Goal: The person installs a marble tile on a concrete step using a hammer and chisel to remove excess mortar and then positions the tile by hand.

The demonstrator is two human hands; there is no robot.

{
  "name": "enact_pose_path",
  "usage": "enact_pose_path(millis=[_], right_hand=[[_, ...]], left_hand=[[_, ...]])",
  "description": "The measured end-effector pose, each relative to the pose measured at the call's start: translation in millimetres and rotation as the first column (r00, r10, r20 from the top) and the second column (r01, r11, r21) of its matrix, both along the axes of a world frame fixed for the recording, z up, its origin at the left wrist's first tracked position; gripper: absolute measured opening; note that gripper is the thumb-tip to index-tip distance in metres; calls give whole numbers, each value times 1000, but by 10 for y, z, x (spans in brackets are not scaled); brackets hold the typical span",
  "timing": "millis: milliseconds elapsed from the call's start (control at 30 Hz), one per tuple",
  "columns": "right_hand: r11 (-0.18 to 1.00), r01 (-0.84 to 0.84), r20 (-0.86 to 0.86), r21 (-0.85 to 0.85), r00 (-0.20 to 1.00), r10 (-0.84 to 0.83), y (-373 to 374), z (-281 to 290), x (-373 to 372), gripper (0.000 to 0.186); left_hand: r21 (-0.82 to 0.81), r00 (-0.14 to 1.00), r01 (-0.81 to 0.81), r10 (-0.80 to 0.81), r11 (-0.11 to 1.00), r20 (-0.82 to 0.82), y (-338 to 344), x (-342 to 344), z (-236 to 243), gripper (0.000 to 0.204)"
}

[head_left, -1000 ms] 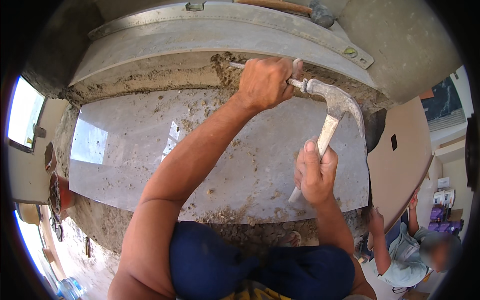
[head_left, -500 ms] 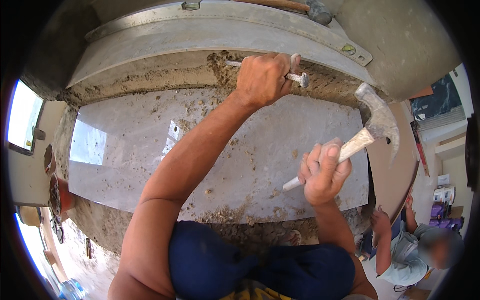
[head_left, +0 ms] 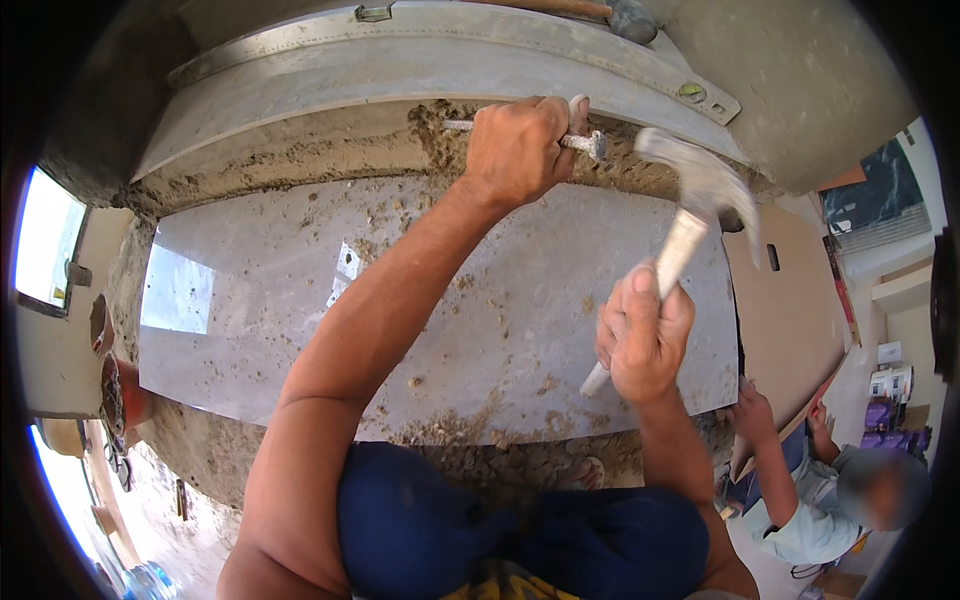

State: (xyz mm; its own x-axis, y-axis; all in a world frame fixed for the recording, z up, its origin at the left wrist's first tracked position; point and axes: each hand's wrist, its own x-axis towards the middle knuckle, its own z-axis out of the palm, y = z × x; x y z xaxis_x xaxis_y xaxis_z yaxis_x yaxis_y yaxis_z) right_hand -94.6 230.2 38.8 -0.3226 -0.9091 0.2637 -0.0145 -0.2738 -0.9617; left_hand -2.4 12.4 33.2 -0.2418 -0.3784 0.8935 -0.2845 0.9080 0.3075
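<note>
Left hand [head_left: 515, 150] remains closed round the metal rod [head_left: 583, 143] beyond the slab's [head_left: 620, 260] far edge; right hand [head_left: 647, 340], gripping the hammer [head_left: 684, 245], has swung its head nearer.

Item: one glossy grey slab [head_left: 560, 260], which I am viewing from afar; it is carrying loose brown crumbs [head_left: 455, 428], lying scattered and clustering along the slab's near edge. Item: one pale ledge [head_left: 300, 85], running beyond and above the slab; I am seeing it bearing a long spirit level [head_left: 500, 25], lying lengthwise. Farther from the slab, beyond the level, a wooden rod [head_left: 560, 7] and a rounded grey lump [head_left: 632, 20] are resting.
</note>
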Motion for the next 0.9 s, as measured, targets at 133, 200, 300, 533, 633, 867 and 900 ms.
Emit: enact_pose_path(millis=[133,200,300,533,633,867,900], right_hand=[[994,9,57,-108,998,-3,3,-141,25,30],[991,-58,-78,117,995,68,-65,-105,11,30],[999,44,42,-21,998,-43,-3,-28,37,31],[996,-31,-37,80,999,34,-55,-51,-30,31],[996,66,123,-59,991,-58,16,-6,81,32],[989,-36,-5,142,999,37,-34,-40,-5,32],[994,-26,18,105,1000,25,-18,-62,13,32]], left_hand=[[25,999,-11,10,1000,45,11,-36,4,41],[12,999,-7,7,1000,34,7,-13,8,42],[-4,1000,-15,15,1000,23,-12,14,-8,43],[-32,1000,-11,11,999,-14,-22,-13,-14,43],[-17,1000,-19,19,1000,15,-38,7,-37,42],[46,996,-26,22,999,89,-2,38,-10,27],[99,989,-20,5,995,149,22,74,2,15]])
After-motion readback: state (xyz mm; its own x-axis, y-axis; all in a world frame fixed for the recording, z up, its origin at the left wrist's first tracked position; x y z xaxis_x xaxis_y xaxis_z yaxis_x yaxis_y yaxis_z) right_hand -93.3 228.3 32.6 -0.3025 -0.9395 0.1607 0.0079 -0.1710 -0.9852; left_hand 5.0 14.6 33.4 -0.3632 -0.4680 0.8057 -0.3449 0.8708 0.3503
